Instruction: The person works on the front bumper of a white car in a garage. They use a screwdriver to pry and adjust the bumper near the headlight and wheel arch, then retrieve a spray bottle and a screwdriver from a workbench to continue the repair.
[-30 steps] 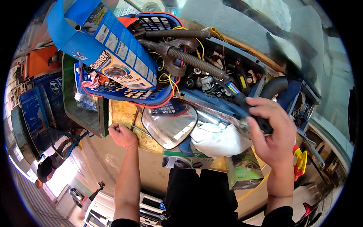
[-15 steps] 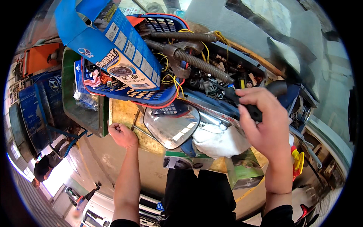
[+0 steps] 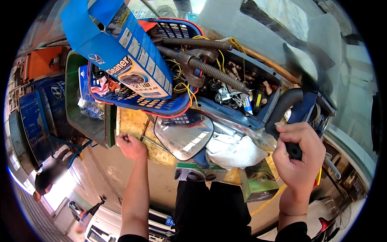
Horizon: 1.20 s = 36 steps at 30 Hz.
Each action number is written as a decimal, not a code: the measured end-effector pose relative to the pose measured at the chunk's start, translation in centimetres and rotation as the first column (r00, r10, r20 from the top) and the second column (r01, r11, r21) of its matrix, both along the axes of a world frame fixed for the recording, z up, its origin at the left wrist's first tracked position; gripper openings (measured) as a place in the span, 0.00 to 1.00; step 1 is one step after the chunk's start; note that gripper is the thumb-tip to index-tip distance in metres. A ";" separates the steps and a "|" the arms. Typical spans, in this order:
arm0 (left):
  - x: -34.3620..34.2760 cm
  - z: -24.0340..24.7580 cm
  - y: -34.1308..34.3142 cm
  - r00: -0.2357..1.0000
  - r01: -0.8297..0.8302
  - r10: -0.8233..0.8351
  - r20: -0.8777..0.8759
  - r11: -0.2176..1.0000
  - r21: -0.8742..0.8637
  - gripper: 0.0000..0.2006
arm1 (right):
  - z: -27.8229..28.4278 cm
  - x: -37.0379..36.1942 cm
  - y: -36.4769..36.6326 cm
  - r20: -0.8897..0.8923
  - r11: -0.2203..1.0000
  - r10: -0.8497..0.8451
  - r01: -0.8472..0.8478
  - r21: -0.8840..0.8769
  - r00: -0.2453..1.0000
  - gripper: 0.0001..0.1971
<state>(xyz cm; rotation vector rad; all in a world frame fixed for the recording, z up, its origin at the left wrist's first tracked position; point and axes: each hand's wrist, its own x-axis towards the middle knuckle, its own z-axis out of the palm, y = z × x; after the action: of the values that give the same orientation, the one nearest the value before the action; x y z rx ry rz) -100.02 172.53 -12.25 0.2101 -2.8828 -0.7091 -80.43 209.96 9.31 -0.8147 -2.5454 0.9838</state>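
Black handle [image 3: 295, 151] grasped by right hand [image 3: 301, 155], outside the tray [image 3: 229, 114] at two o'clock; loose parts [image 3: 223, 95] remain inside. Left hand [image 3: 131, 145], eight o'clock: clenched, contents hidden.

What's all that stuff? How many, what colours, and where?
Basket: 1, blue, red rim, upper left
Carton: 1, mostly blue, in basket
Parts tray: 1, bluish, right of basket
Small parts: many, mixed, in tray
Threaded rods: 2, brownish, over basket and tray
Mirror: 1, black rim, in front of basket
Cloth: 1, white, right of mirror
Smaller boxes: 2, partly green, front
Hose: 1, black, right of tray
Bin: 1, green, left
Worktop: 1, yellowish, under mirror
Vehicle: 1+, white, lower left
Person: 1+, black clothes, lower left
Tool handle: 1, black, right
Left hand: 1, bare, by worktop's edge
Right hand: 1, bare, around tool handle
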 end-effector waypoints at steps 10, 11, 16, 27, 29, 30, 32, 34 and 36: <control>-0.2 -0.4 -0.5 1.000 0.003 -0.003 -0.003 0.999 -0.049 0.07 | -2.6 -2.9 -0.2 -0.018 0.990 0.059 -0.061 -0.128 0.998 0.08; -0.3 -0.7 -0.9 1.000 0.012 -0.013 -0.016 0.998 -0.059 0.07 | -1.9 -2.9 0.0 -0.029 0.991 0.052 -0.055 -0.125 0.998 0.07; -0.1 -0.6 -0.7 1.000 0.010 -0.011 -0.021 0.999 -0.035 0.06 | -0.6 -2.3 -0.2 -0.017 0.996 0.027 -0.029 -0.085 0.999 0.07; -0.3 -0.5 -0.6 1.000 0.008 -0.008 -0.008 1.000 0.002 0.06 | -4.2 -5.4 -0.5 -0.006 0.967 0.251 -0.252 -0.028 0.968 0.09; -0.4 -0.2 0.0 1.000 -0.008 0.008 0.017 0.999 0.032 0.06 | -4.2 -4.9 -0.7 0.032 0.980 0.194 -0.195 0.027 0.980 0.09; -0.3 -0.1 0.0 0.999 -0.024 0.023 0.031 0.999 0.044 0.06 | -3.9 -4.6 -0.8 0.045 0.984 0.158 -0.161 0.081 0.986 0.09; -0.2 -0.2 -0.4 1.000 -0.031 0.031 0.006 0.999 0.029 0.06 | -3.9 -4.2 -0.7 0.026 0.984 0.094 -0.097 0.148 0.995 0.09; -0.3 -0.3 -0.2 1.000 -0.028 0.028 0.002 0.999 0.027 0.07 | -3.2 -3.5 -0.4 0.003 0.986 0.063 -0.063 0.155 0.998 0.09; -0.3 -0.2 -0.1 1.000 -0.029 0.028 0.010 0.999 0.023 0.07 | -2.3 -3.3 -0.8 -0.037 0.989 0.035 -0.029 0.147 0.999 0.09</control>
<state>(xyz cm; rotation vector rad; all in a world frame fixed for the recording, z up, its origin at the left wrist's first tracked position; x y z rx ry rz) -100.33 172.47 -12.47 0.2580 -2.8762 -0.7390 -83.69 209.18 7.02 -0.7082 -2.5679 0.8031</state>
